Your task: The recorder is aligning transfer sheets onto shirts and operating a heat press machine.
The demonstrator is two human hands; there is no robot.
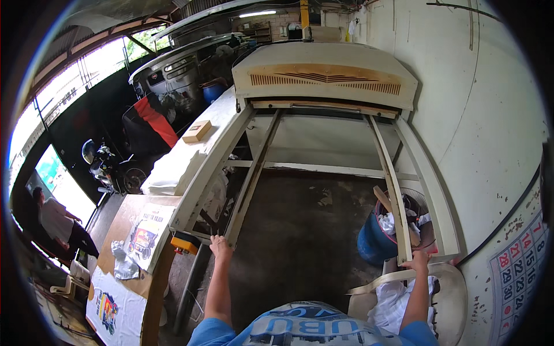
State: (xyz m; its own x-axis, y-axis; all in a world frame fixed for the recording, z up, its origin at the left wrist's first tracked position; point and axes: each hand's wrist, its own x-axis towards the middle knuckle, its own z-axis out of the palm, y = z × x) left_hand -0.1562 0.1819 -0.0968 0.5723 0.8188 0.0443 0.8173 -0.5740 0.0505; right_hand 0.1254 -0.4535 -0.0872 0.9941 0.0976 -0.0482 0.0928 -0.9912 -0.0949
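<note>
While both arms reach forward, my left hand point(220, 246) grips the near end of the left rail point(252, 174) and my right hand point(418, 260) clasps the right rail point(390, 184); both cream, worn rails run lengthwise straight away from me, over the dark floor point(300, 230), into the oven hood point(324, 76) beyond

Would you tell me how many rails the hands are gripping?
2: left hand grips the left rail; right hand grips the right rail.
</note>
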